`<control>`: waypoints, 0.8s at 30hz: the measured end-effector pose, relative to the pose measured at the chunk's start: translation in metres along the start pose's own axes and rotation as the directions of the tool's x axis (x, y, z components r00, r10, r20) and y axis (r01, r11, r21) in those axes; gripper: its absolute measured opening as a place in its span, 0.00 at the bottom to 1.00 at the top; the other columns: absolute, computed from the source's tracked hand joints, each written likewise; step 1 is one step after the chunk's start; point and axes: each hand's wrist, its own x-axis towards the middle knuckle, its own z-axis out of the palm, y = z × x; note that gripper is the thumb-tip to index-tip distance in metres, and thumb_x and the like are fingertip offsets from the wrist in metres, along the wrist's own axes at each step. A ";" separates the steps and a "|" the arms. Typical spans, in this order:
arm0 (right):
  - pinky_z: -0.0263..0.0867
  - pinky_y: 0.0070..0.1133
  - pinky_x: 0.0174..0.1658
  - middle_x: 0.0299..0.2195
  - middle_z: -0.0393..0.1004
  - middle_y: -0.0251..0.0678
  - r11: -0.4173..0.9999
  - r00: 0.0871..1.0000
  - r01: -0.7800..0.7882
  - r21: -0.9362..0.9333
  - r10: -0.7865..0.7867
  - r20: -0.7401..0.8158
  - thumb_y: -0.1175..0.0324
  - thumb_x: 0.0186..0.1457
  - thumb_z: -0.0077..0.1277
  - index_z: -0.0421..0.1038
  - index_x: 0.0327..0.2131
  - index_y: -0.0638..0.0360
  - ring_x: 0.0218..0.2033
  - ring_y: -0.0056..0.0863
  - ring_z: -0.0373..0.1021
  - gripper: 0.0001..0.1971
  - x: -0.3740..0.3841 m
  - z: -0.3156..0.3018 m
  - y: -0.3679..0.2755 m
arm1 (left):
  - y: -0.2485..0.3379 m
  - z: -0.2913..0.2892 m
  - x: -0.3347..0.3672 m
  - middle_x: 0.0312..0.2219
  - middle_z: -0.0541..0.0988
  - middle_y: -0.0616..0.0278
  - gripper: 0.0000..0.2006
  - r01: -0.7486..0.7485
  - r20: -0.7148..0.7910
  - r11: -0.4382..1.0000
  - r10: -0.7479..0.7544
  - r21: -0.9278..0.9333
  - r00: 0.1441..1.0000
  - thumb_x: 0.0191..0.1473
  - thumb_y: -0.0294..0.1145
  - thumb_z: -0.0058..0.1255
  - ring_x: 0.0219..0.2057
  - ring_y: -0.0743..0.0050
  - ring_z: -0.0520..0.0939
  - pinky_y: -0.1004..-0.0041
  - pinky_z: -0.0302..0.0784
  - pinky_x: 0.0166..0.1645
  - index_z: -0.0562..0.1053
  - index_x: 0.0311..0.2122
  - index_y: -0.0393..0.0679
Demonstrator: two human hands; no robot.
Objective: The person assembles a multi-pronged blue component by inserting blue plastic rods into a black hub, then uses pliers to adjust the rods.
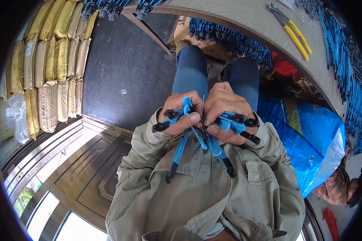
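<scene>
Both my hands are closed in front of my chest, close together. My left hand (pixel 177 102) grips blue plastic stems (pixel 181 149) with black ends; some poke out beyond the thumb and others hang down. In my right hand (pixel 228 103) is another bunch of blue stems (pixel 234 122) with black ends. Between the hands, the thumbs and fingertips meet around a thin strand, partly hidden by the fingers. More blue pieces (pixel 214 148) with rounded, flat parts hang beneath them, over my khaki jacket (pixel 181 197).
A table (pixel 237 14) curves along the far side and right, bearing yellow-handled pliers (pixel 297 38) and heaped blue stems (pixel 337 52). More stems (pixel 229 36) lie beneath it. A blue plastic sack (pixel 297 140) stands right, near another person (pixel 336 184). Stacked sacks (pixel 52 56) line the left.
</scene>
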 end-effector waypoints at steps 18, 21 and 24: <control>0.50 0.36 0.53 0.24 0.70 0.25 0.999 0.998 -0.027 -0.022 0.028 0.050 0.66 0.36 0.63 0.67 0.27 0.52 0.29 0.25 0.69 0.15 -0.004 0.004 0.001 | -0.007 0.001 -0.011 0.20 0.73 0.62 0.14 0.113 -0.098 0.969 -0.138 -0.221 0.986 0.49 0.40 0.52 0.23 0.78 0.74 0.78 0.69 0.29 0.68 0.25 0.38; 0.51 0.35 0.53 0.25 0.70 0.25 0.997 0.999 -0.034 -0.067 0.034 -0.002 0.66 0.37 0.63 0.67 0.28 0.53 0.29 0.25 0.69 0.15 -0.005 -0.002 0.006 | -0.006 -0.004 -0.007 0.21 0.73 0.61 0.14 0.094 -0.082 0.974 -0.113 -0.208 0.990 0.48 0.38 0.53 0.24 0.76 0.74 0.76 0.68 0.29 0.69 0.23 0.38; 0.52 0.34 0.53 0.25 0.71 0.26 0.993 0.999 -0.039 -0.111 0.036 -0.033 0.66 0.36 0.63 0.67 0.28 0.54 0.30 0.24 0.69 0.15 -0.007 -0.009 0.010 | -0.002 -0.008 0.004 0.21 0.72 0.60 0.11 -0.126 0.067 0.991 0.128 -0.031 0.990 0.44 0.33 0.57 0.24 0.71 0.74 0.74 0.67 0.30 0.69 0.21 0.39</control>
